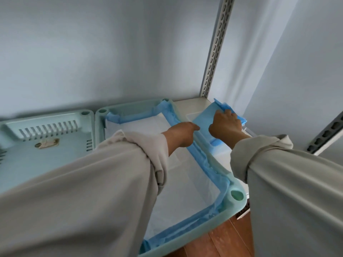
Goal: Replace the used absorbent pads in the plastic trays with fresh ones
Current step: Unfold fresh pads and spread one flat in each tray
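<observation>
**Pads: one tray lined, fresh stock in reach**

Pad (185, 182), white face up with blue edging, lies spread in the pale green tray (236, 196) at the right half of the shelf (191, 106). Its blue border rides up the tray walls on the far, right and near sides. Looks fresh and clean; judged newly laid, edges not fully smoothed.

Left hand (182, 131) sits at the tray's right wall, fingers bent onto the blue border there; whether it pinches the edge or only presses it I cannot tell.

Right hand (225, 126) reaches beyond the tray's right rim to a folded blue pad (204, 120) near the shelf's back right corner, fingers curled on its far edge, apparently gripping it.

Second tray (46, 138) stands at the left half of the shelf, upside down, slotted underside showing, a tan mark on it. No pad visible there.

Progress, as judged: one tray lined, needing tucking; the upturned tray is left to line.

Slotted metal upright (217, 47) at back right corner; wood floor (213, 242) below.
</observation>
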`<state>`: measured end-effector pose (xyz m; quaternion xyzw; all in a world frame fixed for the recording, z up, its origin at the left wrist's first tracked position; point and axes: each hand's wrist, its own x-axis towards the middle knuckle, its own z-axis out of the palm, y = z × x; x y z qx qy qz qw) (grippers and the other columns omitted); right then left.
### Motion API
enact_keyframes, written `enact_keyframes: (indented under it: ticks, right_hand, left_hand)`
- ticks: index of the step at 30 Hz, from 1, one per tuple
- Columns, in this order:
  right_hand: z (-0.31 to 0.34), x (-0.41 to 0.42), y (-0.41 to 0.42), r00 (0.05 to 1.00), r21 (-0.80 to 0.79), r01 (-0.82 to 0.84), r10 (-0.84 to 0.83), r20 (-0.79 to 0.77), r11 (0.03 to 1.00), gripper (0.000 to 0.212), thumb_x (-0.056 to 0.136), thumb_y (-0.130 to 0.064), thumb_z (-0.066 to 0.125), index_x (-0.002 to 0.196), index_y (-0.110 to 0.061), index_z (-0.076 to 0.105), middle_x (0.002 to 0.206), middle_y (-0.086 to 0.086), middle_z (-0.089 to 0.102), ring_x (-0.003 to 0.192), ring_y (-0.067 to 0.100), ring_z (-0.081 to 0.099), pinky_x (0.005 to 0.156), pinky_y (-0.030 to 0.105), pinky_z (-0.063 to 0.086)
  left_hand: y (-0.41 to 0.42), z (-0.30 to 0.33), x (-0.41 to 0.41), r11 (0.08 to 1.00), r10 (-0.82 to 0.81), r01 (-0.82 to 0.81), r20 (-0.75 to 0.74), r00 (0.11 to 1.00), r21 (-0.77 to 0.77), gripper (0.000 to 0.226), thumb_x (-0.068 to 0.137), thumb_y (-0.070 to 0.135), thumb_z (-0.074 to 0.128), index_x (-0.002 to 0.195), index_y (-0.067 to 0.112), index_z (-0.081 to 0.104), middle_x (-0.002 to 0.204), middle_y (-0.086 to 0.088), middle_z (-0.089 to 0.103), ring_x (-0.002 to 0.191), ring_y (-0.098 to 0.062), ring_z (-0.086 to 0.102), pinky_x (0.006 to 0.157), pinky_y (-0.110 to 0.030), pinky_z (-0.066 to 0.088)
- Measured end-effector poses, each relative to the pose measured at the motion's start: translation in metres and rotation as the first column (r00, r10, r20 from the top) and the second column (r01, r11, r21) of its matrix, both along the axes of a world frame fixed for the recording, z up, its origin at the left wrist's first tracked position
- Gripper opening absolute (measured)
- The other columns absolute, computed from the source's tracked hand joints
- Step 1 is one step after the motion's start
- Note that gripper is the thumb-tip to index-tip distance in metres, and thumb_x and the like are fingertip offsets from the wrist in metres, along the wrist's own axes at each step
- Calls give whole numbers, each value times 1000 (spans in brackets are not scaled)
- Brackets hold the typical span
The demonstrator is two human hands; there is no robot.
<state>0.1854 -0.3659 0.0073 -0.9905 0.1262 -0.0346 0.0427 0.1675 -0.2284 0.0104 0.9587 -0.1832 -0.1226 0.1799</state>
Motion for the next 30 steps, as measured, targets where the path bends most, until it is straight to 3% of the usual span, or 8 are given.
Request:
enact_keyframes:
  ticks: [9, 13, 15, 17, 19, 23, 26, 30]
  right_hand:
    - [-3, 1, 6, 992, -43, 24, -18, 122, 999, 20, 87, -5, 50, 107, -6, 52, 101, 10, 60, 103, 30, 56, 87, 37, 37]
    - [1, -4, 4, 995, 159, 57, -70, 77, 986, 12, 86, -1, 46, 78, -9, 45, 71, 3, 47, 82, 27, 55, 68, 32, 38]
    - [2, -8, 5, 993, 294, 73, -96, 62, 953, 9, 88, -3, 43, 86, -9, 50, 82, 6, 53, 82, 25, 53, 66, 31, 39]
    - [2, -13, 8, 977, 362, 85, -149, 152, 928, 23, 92, -8, 42, 109, -10, 57, 101, 8, 60, 94, 28, 56, 70, 31, 38]
    - [2, -21, 14, 942, 399, 64, -187, 277, 915, 32, 93, -9, 41, 119, -14, 59, 111, 9, 62, 103, 31, 58, 72, 30, 38]
    - [8, -36, 30, 886, 497, -78, -168, 431, 864, 36, 92, -7, 37, 114, -16, 65, 105, 8, 66, 101, 31, 59, 73, 29, 41]
    - [24, -48, 46, 862, 642, -152, -217, 458, 752, 33, 99, -18, 36, 113, -21, 66, 97, -4, 63, 98, 19, 58, 69, 14, 32]
    - [55, -74, 76, 840, 625, -281, -128, 527, 728, 29, 97, -16, 41, 107, -25, 67, 91, -8, 66, 99, 21, 59, 70, 3, 38]
  left_hand:
    - [6, -8, -1, 997, 66, -65, 23, 998, -51, 60, 93, -2, 39, 147, 23, 33, 151, -3, 34, 135, -23, 39, 107, -30, 38]
    - [10, -6, -1, 995, 78, -76, 27, 997, -61, 59, 93, -2, 37, 147, 22, 32, 153, -3, 31, 137, -23, 36, 108, -30, 36]
    - [13, -5, -3, 994, 85, -84, 12, 996, -67, 59, 93, -1, 36, 147, 22, 31, 153, -3, 30, 139, -22, 34, 108, -30, 35]
    - [15, -1, -6, 993, 92, -92, -4, 996, -80, 59, 93, -1, 36, 148, 21, 30, 153, -3, 30, 138, -22, 34, 107, -30, 36]
    - [19, 5, -11, 990, 101, -101, -6, 995, -95, 60, 93, 0, 36, 148, 20, 28, 153, -5, 31, 136, -24, 37, 105, -31, 38]
    - [31, 26, -24, 987, 114, -110, 28, 993, -114, 61, 94, 2, 37, 150, 18, 20, 149, -10, 36, 130, -28, 44, 100, -34, 42]
    - [42, 44, -36, 982, 129, -117, 72, 989, -149, 59, 94, 3, 38, 149, 15, 19, 144, -13, 41, 126, -29, 47, 98, -34, 42]
    - [68, 66, -51, 960, 198, -167, 126, 972, -223, 60, 95, 10, 42, 149, 11, 16, 148, -15, 37, 133, -31, 39, 105, -35, 34]
